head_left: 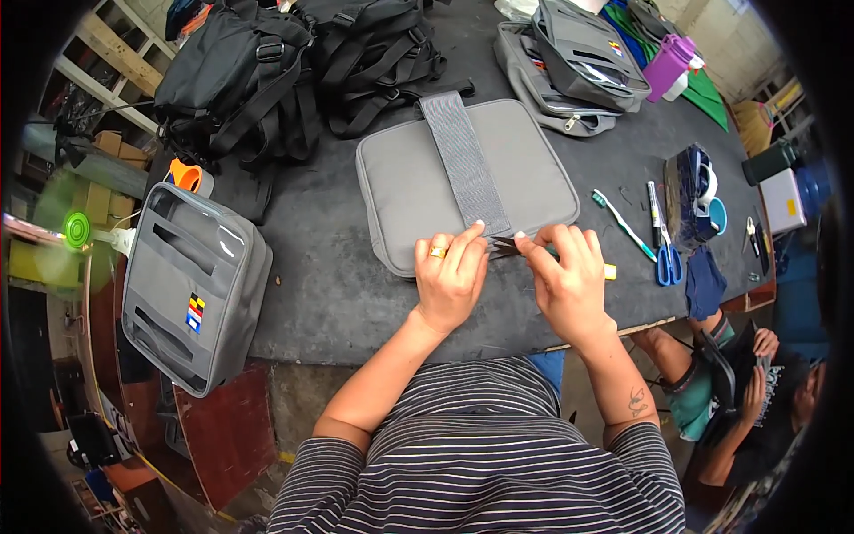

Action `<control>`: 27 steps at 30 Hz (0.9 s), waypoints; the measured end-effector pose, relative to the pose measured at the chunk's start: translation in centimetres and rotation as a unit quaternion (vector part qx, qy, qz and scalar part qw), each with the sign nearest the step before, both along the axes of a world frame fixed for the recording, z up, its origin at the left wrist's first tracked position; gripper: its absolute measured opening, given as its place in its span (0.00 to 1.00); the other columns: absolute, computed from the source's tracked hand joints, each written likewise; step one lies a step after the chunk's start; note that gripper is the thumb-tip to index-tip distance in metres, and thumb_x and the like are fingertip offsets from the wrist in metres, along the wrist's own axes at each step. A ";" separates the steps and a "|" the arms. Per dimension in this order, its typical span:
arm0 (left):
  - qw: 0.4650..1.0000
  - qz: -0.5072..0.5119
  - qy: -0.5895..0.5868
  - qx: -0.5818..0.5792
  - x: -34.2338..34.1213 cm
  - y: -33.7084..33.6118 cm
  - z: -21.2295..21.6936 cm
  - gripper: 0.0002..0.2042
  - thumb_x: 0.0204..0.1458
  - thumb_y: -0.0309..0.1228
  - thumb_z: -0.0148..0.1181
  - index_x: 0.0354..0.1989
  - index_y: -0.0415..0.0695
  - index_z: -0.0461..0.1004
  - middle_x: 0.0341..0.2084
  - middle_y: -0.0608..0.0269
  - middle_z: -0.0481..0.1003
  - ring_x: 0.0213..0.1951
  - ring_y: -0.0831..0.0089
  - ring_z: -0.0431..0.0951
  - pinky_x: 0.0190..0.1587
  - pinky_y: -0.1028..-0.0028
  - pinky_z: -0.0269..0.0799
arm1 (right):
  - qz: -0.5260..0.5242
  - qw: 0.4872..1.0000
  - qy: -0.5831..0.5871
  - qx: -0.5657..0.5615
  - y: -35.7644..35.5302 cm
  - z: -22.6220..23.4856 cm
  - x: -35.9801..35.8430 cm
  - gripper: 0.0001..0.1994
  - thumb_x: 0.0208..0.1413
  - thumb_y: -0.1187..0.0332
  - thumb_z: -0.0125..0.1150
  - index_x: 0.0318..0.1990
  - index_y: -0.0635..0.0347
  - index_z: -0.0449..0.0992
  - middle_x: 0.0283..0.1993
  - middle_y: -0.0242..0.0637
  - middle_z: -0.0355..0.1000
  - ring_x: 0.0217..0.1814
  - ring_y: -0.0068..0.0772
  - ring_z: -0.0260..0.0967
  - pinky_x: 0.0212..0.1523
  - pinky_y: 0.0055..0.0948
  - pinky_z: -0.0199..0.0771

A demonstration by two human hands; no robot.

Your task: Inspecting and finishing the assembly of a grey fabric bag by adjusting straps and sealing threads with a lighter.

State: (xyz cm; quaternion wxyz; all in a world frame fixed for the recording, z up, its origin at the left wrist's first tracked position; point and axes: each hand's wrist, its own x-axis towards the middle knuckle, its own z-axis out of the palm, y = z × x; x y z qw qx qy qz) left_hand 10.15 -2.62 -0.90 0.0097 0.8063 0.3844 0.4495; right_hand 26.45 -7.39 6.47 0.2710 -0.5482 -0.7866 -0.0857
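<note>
Gray bag [520,178]: near edge partly hidden by the left hand [452,278].

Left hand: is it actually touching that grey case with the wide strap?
Touching: in the head view, the left hand rests its fingers over the near edge of the grey case, no gap visible.

Gray rounded case [525,165], lying flat, wide gray strap [458,151] lengthwise, dark-bladed tool [505,246] at near edge
</note>
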 end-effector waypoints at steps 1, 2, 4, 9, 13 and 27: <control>1.000 0.003 0.006 0.003 0.0 0.0 0.0 0.11 0.36 0.25 0.66 0.30 0.45 0.73 0.39 0.67 0.78 0.30 0.71 0.71 0.37 0.69 0.59 | 0.001 1.000 -0.008 -0.004 0.1 0.2 0.0 0.17 0.38 0.80 0.61 0.40 0.58 0.78 0.33 0.33 0.66 0.33 0.34 0.63 0.34 0.33 0.58; 1.000 0.006 0.013 0.005 0.0 0.0 0.0 0.11 0.36 0.25 0.66 0.30 0.45 0.73 0.39 0.68 0.78 0.30 0.72 0.71 0.38 0.70 0.58 | 0.000 1.000 -0.008 -0.004 0.2 0.4 -0.1 0.17 0.38 0.80 0.61 0.40 0.58 0.78 0.33 0.33 0.66 0.33 0.34 0.63 0.34 0.33 0.58; 1.000 0.007 0.011 0.006 0.0 0.0 0.0 0.10 0.36 0.26 0.66 0.29 0.46 0.73 0.39 0.69 0.78 0.29 0.72 0.71 0.39 0.69 0.57 | 0.009 0.999 -0.038 -0.013 0.3 0.8 -0.1 0.17 0.38 0.79 0.60 0.40 0.58 0.78 0.34 0.33 0.66 0.34 0.34 0.63 0.35 0.33 0.58; 1.000 0.016 0.008 0.005 -0.2 0.1 0.0 0.10 0.36 0.26 0.66 0.29 0.46 0.72 0.37 0.71 0.79 0.29 0.73 0.70 0.40 0.69 0.56 | 0.011 0.999 -0.047 -0.009 0.7 0.3 0.2 0.15 0.42 0.74 0.58 0.41 0.59 0.77 0.33 0.32 0.64 0.34 0.33 0.61 0.36 0.33 0.57; 1.000 0.020 0.008 0.004 -0.4 0.2 0.3 0.10 0.37 0.26 0.66 0.28 0.47 0.72 0.36 0.71 0.79 0.28 0.73 0.70 0.41 0.69 0.55 | -0.009 0.999 0.019 -0.049 0.2 -1.6 0.3 0.16 0.45 0.72 0.61 0.45 0.59 0.76 0.34 0.33 0.65 0.37 0.34 0.63 0.39 0.34 0.58; 1.000 0.026 0.005 0.003 -0.5 0.1 -0.2 0.09 0.37 0.25 0.66 0.26 0.47 0.72 0.34 0.72 0.80 0.28 0.74 0.70 0.43 0.69 0.55 | -0.056 0.991 0.120 -0.034 -1.6 -1.6 -0.7 0.20 0.39 0.77 0.66 0.45 0.60 0.77 0.36 0.35 0.67 0.33 0.37 0.64 0.34 0.34 0.61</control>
